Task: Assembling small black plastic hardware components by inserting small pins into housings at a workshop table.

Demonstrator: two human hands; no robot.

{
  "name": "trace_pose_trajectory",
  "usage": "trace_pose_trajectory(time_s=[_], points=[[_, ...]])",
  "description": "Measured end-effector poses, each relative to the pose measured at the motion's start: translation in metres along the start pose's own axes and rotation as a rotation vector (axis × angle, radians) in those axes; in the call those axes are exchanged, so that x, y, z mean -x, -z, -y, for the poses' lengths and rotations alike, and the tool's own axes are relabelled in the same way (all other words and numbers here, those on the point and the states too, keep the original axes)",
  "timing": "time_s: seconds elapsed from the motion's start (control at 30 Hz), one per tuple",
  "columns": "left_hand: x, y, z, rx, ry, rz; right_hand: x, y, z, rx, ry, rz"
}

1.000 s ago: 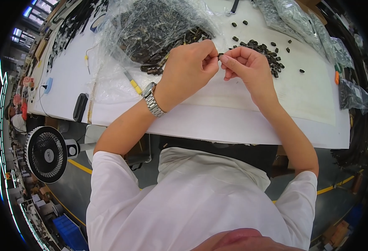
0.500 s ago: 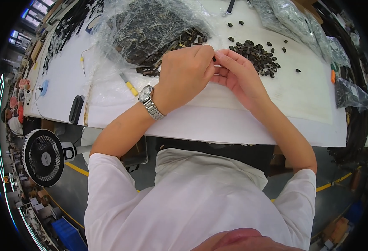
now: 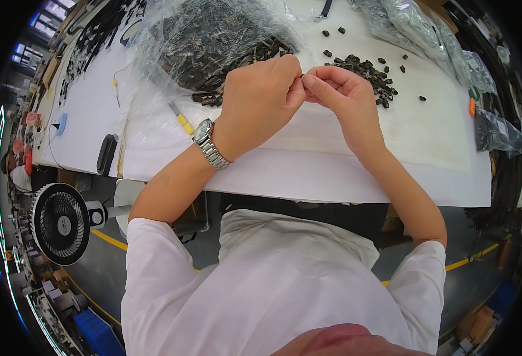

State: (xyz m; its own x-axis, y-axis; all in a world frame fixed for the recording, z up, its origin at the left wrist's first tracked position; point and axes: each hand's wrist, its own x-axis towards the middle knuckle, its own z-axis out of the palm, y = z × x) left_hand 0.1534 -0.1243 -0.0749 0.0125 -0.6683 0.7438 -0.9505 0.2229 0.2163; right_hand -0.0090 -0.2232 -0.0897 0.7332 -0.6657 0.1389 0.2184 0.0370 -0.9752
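Observation:
Over the white table, my left hand (image 3: 262,89) and my right hand (image 3: 348,102) meet fingertip to fingertip. Both are closed in a pinch around a tiny dark piece (image 3: 303,76), mostly covered by the fingers; its exact kind cannot be made out. A metal-banded watch (image 3: 211,143) is on my left wrist. Just behind my right hand lies a pile of small dark tubular pieces (image 3: 379,83). Beyond my left hand, a clear plastic bag (image 3: 195,41) holds many more dark pieces, some spilling from its near edge.
A yellow-handled tool (image 3: 184,123) lies left of my wrist, and a black oblong case (image 3: 107,155) sits near the table's front edge. Stacked clear bags (image 3: 415,29) stand at the far right. A black fan (image 3: 63,223) is left below the table (image 3: 308,178).
My right hand has curled its fingers in more and turned slightly. My left hand has shifted a little to the left; the pinched piece stays between the fingertips.

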Motion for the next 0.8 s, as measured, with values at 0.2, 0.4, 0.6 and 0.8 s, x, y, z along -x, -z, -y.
trace_pose_trajectory(time_s=[0.2,0.4,0.6,0.8], points=[[0.002,0.002,0.001,-0.047,0.0,0.032,-0.001,0.002,-0.005,-0.023,0.023,0.038],[-0.009,0.016,0.013,0.58,0.229,0.279,-0.005,0.025,0.013,-0.014,-0.114,0.139],[-0.018,0.029,0.022,1.039,0.477,0.601,-0.001,0.026,0.031,0.129,-0.159,0.269],[-0.014,0.024,0.026,1.222,0.546,0.701,0.004,0.023,0.041,0.189,-0.144,0.295]])
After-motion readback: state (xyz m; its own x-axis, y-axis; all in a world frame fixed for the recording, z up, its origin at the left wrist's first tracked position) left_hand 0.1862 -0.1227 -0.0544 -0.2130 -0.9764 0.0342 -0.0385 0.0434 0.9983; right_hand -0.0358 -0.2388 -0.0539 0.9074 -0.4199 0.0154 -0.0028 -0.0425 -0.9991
